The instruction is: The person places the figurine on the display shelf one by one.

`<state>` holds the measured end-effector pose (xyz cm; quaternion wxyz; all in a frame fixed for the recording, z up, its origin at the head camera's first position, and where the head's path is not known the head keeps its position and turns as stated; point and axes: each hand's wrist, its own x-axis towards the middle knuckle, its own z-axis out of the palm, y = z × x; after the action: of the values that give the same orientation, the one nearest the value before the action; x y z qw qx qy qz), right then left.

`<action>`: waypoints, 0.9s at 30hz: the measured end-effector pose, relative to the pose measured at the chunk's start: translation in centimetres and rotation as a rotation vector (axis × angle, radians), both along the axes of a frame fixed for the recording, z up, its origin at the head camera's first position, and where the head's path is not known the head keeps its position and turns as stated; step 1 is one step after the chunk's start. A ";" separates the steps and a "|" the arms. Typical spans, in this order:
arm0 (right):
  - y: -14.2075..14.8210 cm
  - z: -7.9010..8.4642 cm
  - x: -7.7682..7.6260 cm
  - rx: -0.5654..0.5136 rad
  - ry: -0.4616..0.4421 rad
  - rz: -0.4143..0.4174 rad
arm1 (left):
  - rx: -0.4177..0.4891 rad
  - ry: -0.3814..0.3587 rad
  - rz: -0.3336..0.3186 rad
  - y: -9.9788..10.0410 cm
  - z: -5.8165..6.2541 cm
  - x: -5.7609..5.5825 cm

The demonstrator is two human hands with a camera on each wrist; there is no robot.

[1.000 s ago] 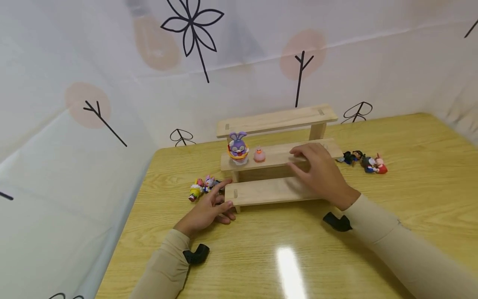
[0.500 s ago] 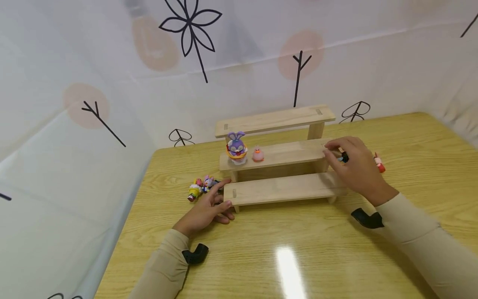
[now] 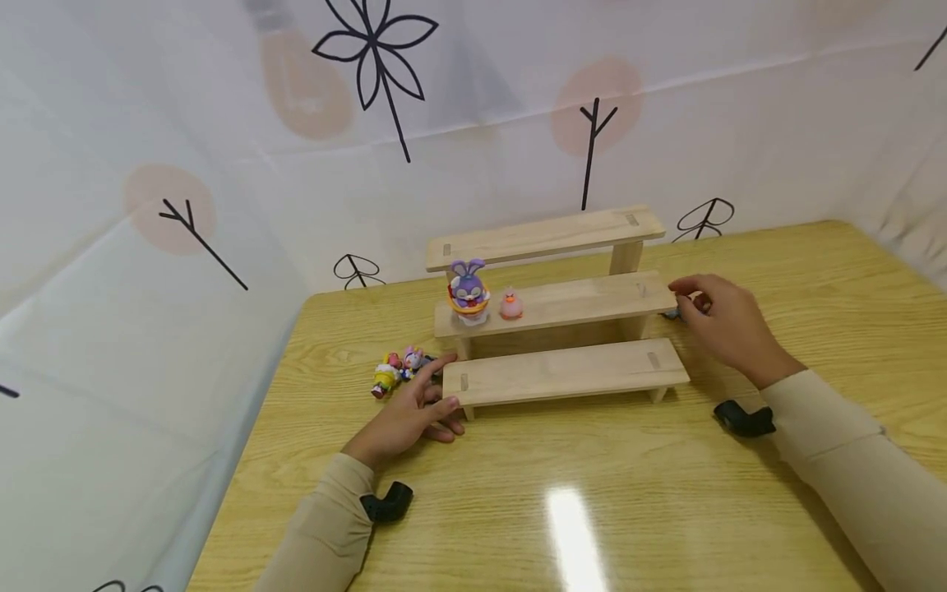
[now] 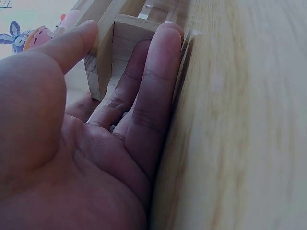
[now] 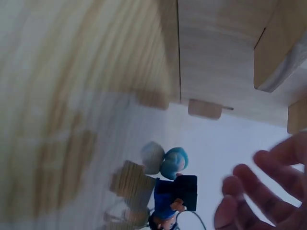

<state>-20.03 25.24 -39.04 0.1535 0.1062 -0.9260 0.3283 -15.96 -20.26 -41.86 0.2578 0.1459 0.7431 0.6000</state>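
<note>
"Where is the left hand [image 3: 405, 419]?"

"At the left end of the lowest step of the three-tier wooden stand [image 3: 562, 374], index finger at the far corner, thumb at the near one. Its fingers are nearly straight, spread round the end rather than clenched; how firmly they touch, I can't tell."

"And the right hand [image 3: 728, 329]?"

"Just off the right end of the middle step, fingers loosely bent and parted, with nothing held. A figurine in blue and black [image 5: 164, 199] lies on the tabletop [image 3: 481, 526] near the fingertips."

"What's on the stand?"

"A purple rabbit figurine [image 3: 468, 293] at the left of the middle step, with a pink bird figurine [image 3: 510, 306] just to its right. A yellow-clad figurine [image 3: 385, 376] lies on the table, left of the stand."
</note>
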 end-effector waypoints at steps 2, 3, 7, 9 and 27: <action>0.2 -0.3 -0.2 0.034 -0.034 0.017 | 0.002 0.001 0.001 0.0 0.0 0.0; 0.3 -0.4 -0.4 0.054 -0.050 0.027 | 0.003 0.001 0.001 0.0 -0.1 0.0; 0.5 -0.8 -0.7 0.125 -0.133 0.061 | 0.006 -0.001 0.000 -0.1 -0.2 -0.1; 0.6 -0.9 -0.8 0.151 -0.161 0.083 | 0.008 -0.001 -0.002 -0.1 -0.2 -0.1; 1.2 -1.3 -1.3 0.301 -0.232 0.136 | 0.015 0.009 -0.005 -0.1 -0.1 0.0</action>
<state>-21.31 26.47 -40.36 0.0057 0.1518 -0.9667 0.2059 -15.93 -20.35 -41.97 0.2549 0.1522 0.7393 0.6043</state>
